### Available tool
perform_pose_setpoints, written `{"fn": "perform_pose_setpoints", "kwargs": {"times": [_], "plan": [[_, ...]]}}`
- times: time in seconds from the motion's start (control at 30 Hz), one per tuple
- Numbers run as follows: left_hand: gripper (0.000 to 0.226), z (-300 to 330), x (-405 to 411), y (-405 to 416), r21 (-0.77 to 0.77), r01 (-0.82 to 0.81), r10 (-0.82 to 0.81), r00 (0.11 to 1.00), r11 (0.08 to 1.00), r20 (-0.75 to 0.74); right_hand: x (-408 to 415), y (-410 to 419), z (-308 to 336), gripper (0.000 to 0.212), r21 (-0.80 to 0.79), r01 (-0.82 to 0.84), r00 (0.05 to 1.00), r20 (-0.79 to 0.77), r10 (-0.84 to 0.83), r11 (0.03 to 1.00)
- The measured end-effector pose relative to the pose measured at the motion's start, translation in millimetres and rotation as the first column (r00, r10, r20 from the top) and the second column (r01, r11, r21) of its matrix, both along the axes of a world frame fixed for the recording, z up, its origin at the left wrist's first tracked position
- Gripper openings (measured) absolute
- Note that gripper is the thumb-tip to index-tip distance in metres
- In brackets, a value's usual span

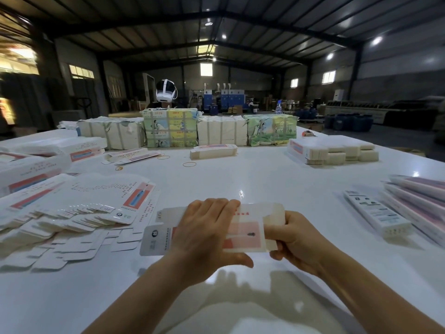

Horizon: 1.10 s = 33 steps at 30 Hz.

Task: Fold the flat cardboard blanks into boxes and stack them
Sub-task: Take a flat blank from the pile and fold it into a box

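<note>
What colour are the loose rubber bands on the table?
Yellow-orange rubber bands, clearest in the head view.

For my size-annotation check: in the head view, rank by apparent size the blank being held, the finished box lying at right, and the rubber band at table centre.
1. Held blank, nearest the camera, so partly inflated.
2. Finished box.
3. Rubber band, clearly smallest.

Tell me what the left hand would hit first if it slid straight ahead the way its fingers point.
The left hand points up-table over the blank. Past the blank, bare table follows, then probably the small stack of blanks, though depth is unclear.
</note>
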<state>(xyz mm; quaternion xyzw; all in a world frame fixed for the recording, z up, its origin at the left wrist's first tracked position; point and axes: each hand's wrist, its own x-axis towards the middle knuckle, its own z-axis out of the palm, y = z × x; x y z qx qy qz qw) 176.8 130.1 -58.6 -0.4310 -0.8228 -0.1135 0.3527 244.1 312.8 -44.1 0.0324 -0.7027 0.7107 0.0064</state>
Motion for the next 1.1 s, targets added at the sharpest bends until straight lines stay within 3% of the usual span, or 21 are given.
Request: {"fn": "perform_pose_setpoints", "kwargs": {"times": [0.13, 0.2, 0.3, 0.33, 0.47, 0.63, 0.77, 0.9, 1.1], "plan": [[0.076, 2.9, 2.3, -0.1, 0.000, 0.052, -0.052, 0.997, 0.999, 0.055, -0.8, 7.9, -1.5, 0.025, 0.070, 0.068, 0.998, -0.012, -0.067, 0.995], [0.082, 2.6, 2.5, 1.0, -0.058, 0.035, -0.036, 0.999, 0.998, -0.020, -0.8, 9.6, -2.9, 0.025, 0.010, 0.056, 0.998, 0.014, -0.057, 0.998], [0.094, 1.7, 5.7, 3.5, -0.050, 0.042, -0.041, 0.999, 0.998, 0.031, -0.2, 6.0, -0.6, 0.008, -0.154, 0.012, 0.998, 0.060, -0.003, 0.988], [0.093, 1.3, 5.8, 4.7, -0.013, 0.064, -0.063, 0.996, 0.998, 0.070, 0.2, 4.1, 0.5, 0.012, -0.220, -0.010, 0.998, 0.065, 0.025, 0.975], [0.094, 2.8, 7.5, 10.4, 0.106, 0.100, -0.117, 0.979, 0.989, 0.168, 0.9, 0.8, 3.4, 0.065, -0.435, -0.132, 0.985, 0.040, 0.166, 0.890], [0.092, 5.7, 12.2, 18.1, 0.234, 0.124, -0.182, 0.952, 0.964, 0.244, 3.4, -3.2, 3.6, 0.064, -0.622, -0.285, 0.950, -0.083, 0.300, 0.730], [0.089, 8.6, 13.7, 17.4, 0.258, 0.133, -0.180, 0.969, 0.957, 0.168, 4.9, -3.5, 8.5, 0.059, -0.592, -0.290, 0.953, -0.108, 0.282, 0.752], [0.094, 10.5, 15.9, 13.0, 0.138, 0.123, -0.139, 0.984, 0.983, 0.114, 6.1, 2.2, 12.3, 0.050, -0.444, -0.140, 0.988, 0.001, 0.157, 0.885], [0.091, 18.3, 14.0, 5.9, -0.050, 0.052, -0.056, 0.995, 0.997, -0.081, 8.0, 7.1, 14.0, 0.031, -0.291, -0.077, 0.994, 0.049, 0.095, 0.954]]}}
